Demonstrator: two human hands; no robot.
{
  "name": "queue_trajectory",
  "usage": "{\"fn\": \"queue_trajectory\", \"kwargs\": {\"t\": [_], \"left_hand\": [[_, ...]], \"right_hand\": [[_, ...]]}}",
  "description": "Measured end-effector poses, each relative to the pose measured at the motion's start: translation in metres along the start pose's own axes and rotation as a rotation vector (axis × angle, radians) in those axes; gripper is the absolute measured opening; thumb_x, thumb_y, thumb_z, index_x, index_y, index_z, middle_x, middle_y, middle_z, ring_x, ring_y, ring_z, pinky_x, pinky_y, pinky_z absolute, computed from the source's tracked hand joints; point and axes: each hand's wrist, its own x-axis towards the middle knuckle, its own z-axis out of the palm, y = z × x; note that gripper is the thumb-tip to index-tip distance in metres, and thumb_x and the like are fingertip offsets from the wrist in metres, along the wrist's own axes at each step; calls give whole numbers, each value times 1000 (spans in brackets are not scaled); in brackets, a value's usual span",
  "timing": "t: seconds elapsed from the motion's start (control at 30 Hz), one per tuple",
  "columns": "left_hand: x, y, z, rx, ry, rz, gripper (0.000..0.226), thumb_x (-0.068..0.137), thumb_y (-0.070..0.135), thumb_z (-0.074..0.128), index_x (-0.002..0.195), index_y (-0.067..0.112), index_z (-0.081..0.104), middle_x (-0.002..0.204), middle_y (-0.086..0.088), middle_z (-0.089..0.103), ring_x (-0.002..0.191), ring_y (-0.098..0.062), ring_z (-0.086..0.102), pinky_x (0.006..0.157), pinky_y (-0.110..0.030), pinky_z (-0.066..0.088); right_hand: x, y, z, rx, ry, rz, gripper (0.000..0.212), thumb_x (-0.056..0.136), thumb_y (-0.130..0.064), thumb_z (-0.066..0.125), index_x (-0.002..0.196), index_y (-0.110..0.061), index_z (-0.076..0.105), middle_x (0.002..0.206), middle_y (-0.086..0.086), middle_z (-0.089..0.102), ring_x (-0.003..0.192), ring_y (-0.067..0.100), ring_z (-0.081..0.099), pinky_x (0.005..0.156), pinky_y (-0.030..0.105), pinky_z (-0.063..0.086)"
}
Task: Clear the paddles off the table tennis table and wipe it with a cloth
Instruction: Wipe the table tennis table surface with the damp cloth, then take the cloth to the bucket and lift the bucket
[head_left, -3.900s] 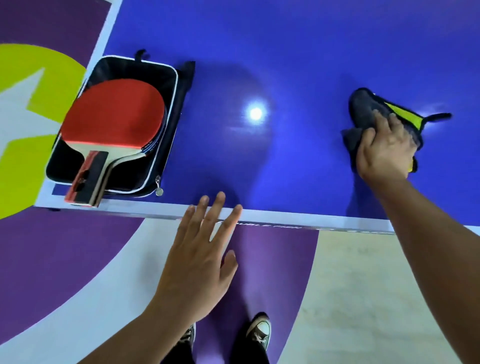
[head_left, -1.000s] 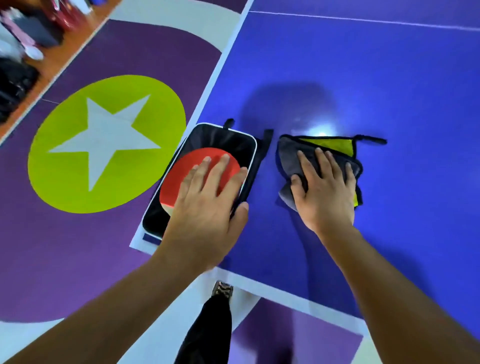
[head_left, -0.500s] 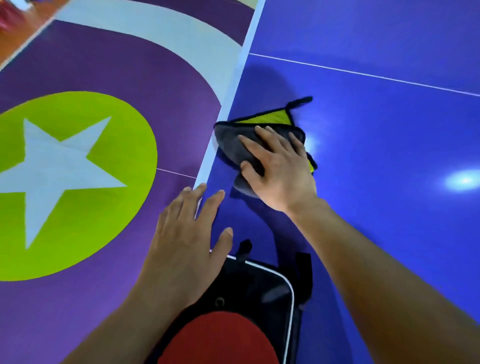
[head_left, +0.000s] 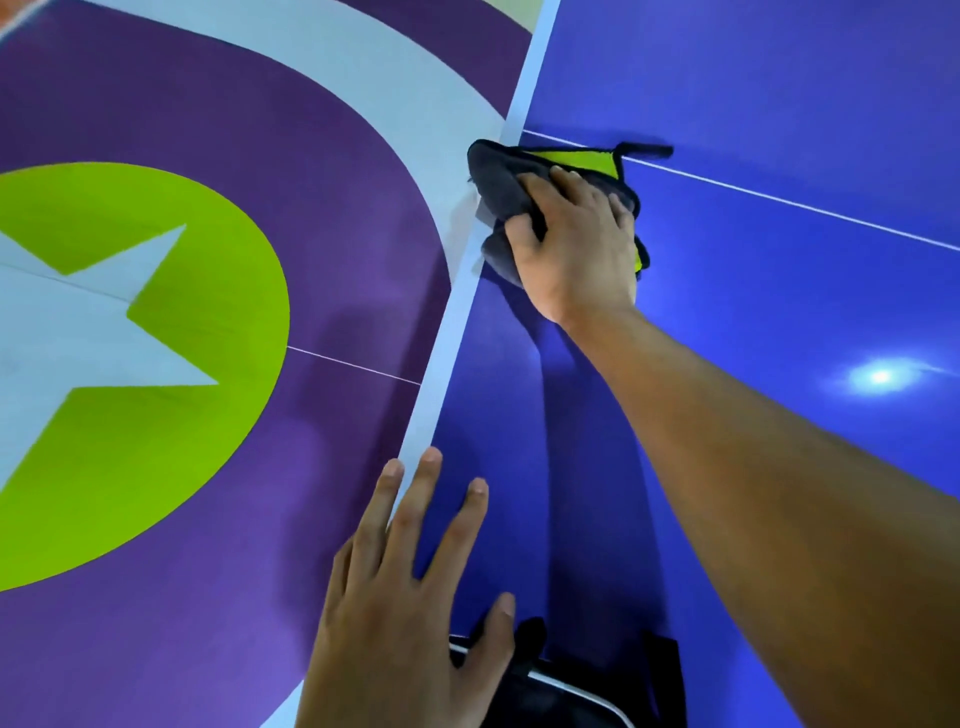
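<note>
Right hand (head_left: 576, 244) is on the cloth (head_left: 498, 171), fingers bent over the top of it and the thumb tucked into a fold, so it's gripping and pressing at once. The cloth is dark grey w/ a yellow-green side that shows just past the fingertips, plus a little black loop sticking out beyond that. It's bunched up right at the side edge of the table (head_left: 779, 104), and the grey part on the thumb side pokes out over the white edge strip (head_left: 452, 338). A thin white line (head_left: 779, 202) on the blue top runs off from just beyond the fingertips.

Left hand (head_left: 405, 597) is nearer to me, fingers straight and spread wide, holding nothing. The fingertips sit over the white edge strip, w/ the index finger on the blue side. Can't rly tell if the palm is resting on the table or just hovering, tbh. Right by the thumb there's the corner of a black case (head_left: 571, 691) w/ white piping, lying on the table.

Beyond the pinky side of that hand it's all floor (head_left: 322, 234): purple, w/ a big green circle (head_left: 156, 415) and a white star in it.
</note>
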Motion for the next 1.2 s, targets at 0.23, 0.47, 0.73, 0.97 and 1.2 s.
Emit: {"fn": "queue_trajectory", "kwargs": {"t": [0.23, 0.47, 0.73, 0.97, 1.2], "left_hand": [[-1, 3, -4, -39, -57, -37, 74, 79, 56, 54, 149, 32, 46, 165, 2, 27, 151, -25, 28, 94, -42, 50], [-3, 4, -43, 107, -245, -54, 74, 91, 66, 21, 158, 36, 22, 168, 2, 10, 153, -21, 17, 117, -39, 27], [-58, 4, -113, 109, -222, -176, 52, 93, 39, 51, 143, 26, 49, 150, -3, 42, 128, -28, 47, 106, -42, 36], [-116, -16, -184, 220, -190, -162, 52, 75, 32, 63, 125, 19, 67, 138, -13, 57, 114, -35, 62, 93, -49, 53], [-117, -73, -272, 190, -107, -124, 50, 80, 31, 68, 129, 22, 65, 143, -9, 55, 124, -33, 57, 100, -49, 49]], "right_hand": [[-45, -9, -19, 39, -92, 25, 57, 95, -47, 37, 148, -31, 47, 159, 1, 40, 145, 25, 33, 125, 47, 13], [-129, -10, -69, 39, -422, -39, 75, 89, -48, 50, 159, -31, 29, 169, 2, 20, 156, 20, 14, 128, 46, 8], [-220, -36, -106, -249, -431, -5, 56, 92, -30, 69, 141, -25, 42, 133, 4, 49, 124, 33, 47, 101, 48, 44], [-245, -80, -150, -300, -346, -4, 58, 94, -13, 57, 147, -24, 36, 131, 5, 56, 122, 31, 52, 98, 45, 43], [-249, -196, -186, -101, -172, 0, 42, 81, -18, 71, 121, -18, 59, 100, 7, 65, 96, 35, 59, 82, 43, 35]]}}
